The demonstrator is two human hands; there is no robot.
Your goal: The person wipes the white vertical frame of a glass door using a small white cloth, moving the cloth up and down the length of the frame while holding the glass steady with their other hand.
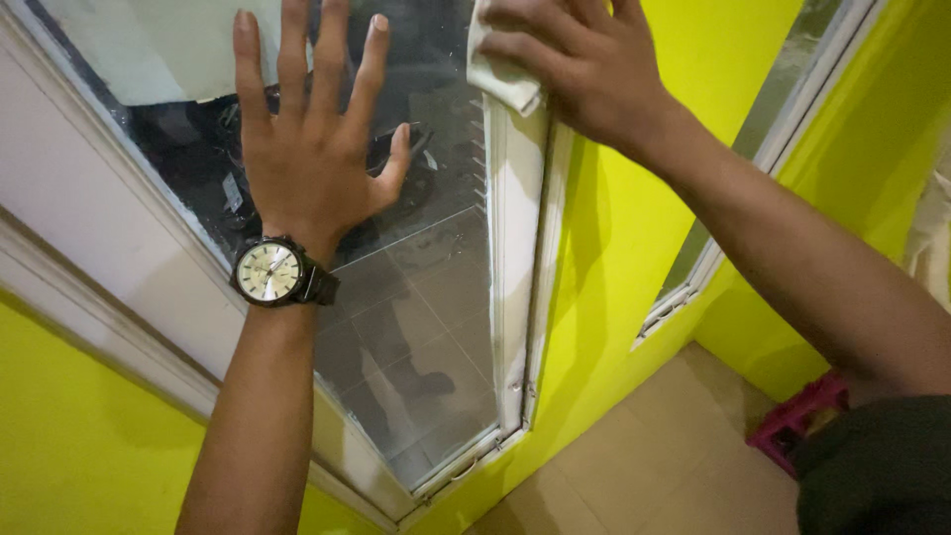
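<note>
The left hand (312,149) lay flat against the window pane (416,297), palm to the glass, fingers spread wide and pointing toward twelve o'clock, the thumb splayed out toward three o'clock. It gripped nothing. A dark wristwatch (272,272) with a pale round dial sat on its wrist, at six o'clock from the palm.

The right hand (584,69) was at about two o'clock from the left hand, well apart from it, near the top edge of the view. Its fingers were stretched out rather than curled, pressing down on a pale folded cloth (500,74). The cloth lay under the fingertips and stuck out at the hand's nine o'clock side, so that it sat between the two hands. It covered the spot where the glass met the white window frame (515,248), touching both. Part of the cloth was hidden under the fingers, and its upper part ran out of the picture.

The white frame ran down from the cloth toward six o'clock, ending at the bottom corner of the window. At three o'clock from it stood a bright yellow-green wall (614,267), crossed by the right forearm. A second window (763,129) showed beyond that arm at about two o'clock. Low at four o'clock, a pink plastic stool (792,421) stood on the tan tiled floor (644,466).
</note>
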